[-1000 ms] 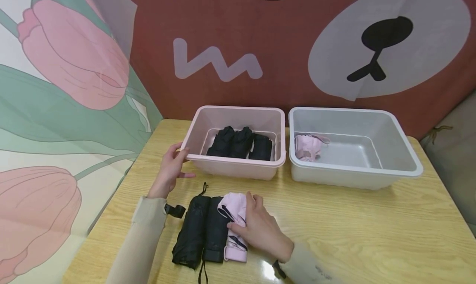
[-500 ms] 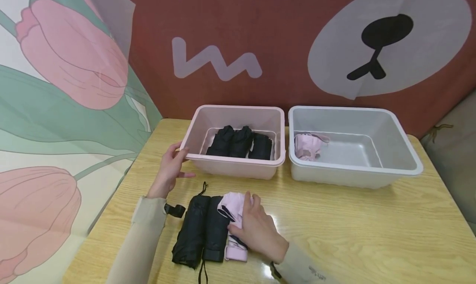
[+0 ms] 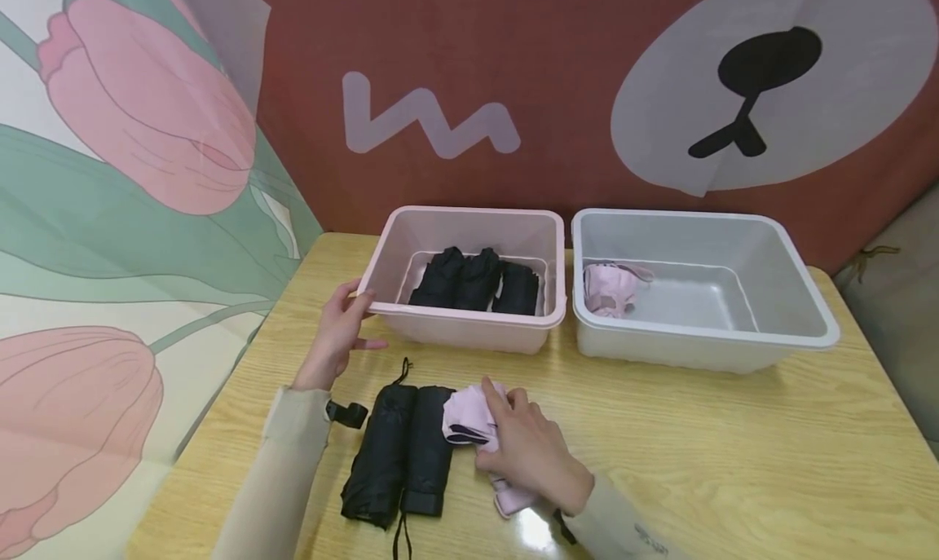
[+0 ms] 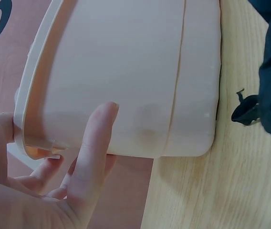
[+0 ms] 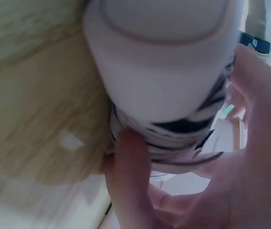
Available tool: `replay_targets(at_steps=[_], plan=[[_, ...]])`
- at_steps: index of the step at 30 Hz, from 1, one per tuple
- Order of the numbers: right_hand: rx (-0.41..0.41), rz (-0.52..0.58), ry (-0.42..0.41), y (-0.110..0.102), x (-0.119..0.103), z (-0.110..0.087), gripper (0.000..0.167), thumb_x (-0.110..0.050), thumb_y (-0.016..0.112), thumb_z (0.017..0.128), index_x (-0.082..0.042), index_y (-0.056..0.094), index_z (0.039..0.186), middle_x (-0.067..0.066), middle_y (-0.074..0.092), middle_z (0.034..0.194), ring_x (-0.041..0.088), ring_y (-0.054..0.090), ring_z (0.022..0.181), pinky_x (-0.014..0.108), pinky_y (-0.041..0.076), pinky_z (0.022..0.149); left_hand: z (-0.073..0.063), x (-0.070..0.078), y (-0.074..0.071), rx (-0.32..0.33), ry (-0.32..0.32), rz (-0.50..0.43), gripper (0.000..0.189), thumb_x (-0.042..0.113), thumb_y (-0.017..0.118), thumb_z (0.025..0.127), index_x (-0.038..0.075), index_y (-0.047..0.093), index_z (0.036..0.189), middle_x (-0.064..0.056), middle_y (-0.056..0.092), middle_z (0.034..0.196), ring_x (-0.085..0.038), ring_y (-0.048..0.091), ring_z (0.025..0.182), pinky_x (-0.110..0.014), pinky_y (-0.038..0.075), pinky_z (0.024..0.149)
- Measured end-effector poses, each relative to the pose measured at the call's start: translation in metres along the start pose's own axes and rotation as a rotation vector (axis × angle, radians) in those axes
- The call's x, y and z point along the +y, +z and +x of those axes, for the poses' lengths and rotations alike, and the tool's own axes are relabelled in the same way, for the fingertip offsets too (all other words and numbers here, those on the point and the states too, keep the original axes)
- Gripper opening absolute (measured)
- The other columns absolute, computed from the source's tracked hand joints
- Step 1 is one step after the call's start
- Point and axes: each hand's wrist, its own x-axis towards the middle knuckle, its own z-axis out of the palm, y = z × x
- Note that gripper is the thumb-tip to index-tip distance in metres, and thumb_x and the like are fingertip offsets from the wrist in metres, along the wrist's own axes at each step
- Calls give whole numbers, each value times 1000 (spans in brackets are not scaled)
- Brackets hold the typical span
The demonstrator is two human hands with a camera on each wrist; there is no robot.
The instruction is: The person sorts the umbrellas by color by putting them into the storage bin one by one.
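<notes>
My right hand (image 3: 531, 454) grips a pink folding umbrella (image 3: 469, 413) with dark trim, across its middle. In the right wrist view the pale end of its handle (image 5: 159, 71) faces the camera, close over the wood. To its left, two black folding umbrellas (image 3: 381, 454) lie side by side on the table, both with cord loops. My left hand (image 3: 333, 336) holds the front left corner of the pink bin (image 3: 469, 332). In the left wrist view one digit lies along the bin's outer wall (image 4: 140, 71), while other fingers are at the rim.
Inside the pink bin lie three black folded umbrellas (image 3: 477, 281). Beside it stands a grey-white bin (image 3: 704, 348) with a pink folded umbrella (image 3: 610, 289) at its left end. A printed cloth (image 3: 440, 46) hangs behind the wooden table (image 3: 697, 454).
The pink umbrella has shifted right and turned in my right hand, opening a gap from the black umbrellas beside it. My left hand stays at the bin corner.
</notes>
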Motion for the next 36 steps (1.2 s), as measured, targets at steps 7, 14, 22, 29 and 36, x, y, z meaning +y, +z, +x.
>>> replay_targets(at_steps=[7, 14, 22, 29, 36], plan=[[12, -48, 5, 9, -3, -1, 107, -45, 79, 66, -21, 22, 154, 19, 49, 121, 27, 52, 81, 32, 41, 48, 0, 0, 0, 7, -8, -14, 52, 33, 49, 100, 19, 33, 147, -15, 43, 145, -34, 48, 130, -46, 62, 66], [67, -129, -2, 17, -7, -4, 114, -41, 82, 64, -17, 18, 154, 22, 49, 119, 28, 50, 77, 33, 42, 46, 0, 0, 0, 5, -13, -6, 52, 33, 49, 100, 19, 33, 147, -15, 43, 146, -34, 47, 130, -46, 62, 66], [69, -96, -3, 14, -3, -2, 111, -34, 79, 62, -15, 20, 154, 22, 49, 118, 26, 49, 74, 31, 39, 46, 1, 1, 1, -1, 0, -18, 53, 34, 48, 100, 18, 33, 147, -16, 42, 145, -34, 47, 131, -45, 63, 67], [59, -24, -15, 9, 0, -5, 107, -30, 77, 65, -12, 19, 153, 23, 48, 120, 26, 52, 79, 32, 43, 49, 2, 1, 1, -1, 6, -27, 52, 33, 49, 100, 17, 33, 147, -17, 42, 145, -35, 47, 131, -45, 63, 66], [54, 69, -32, 4, 4, -10, 102, -26, 74, 69, -8, 18, 153, 23, 49, 118, 23, 53, 78, 31, 44, 51, 1, 0, 0, -2, -12, -12, 53, 35, 49, 100, 18, 32, 147, -14, 40, 149, -35, 46, 131, -45, 62, 67]])
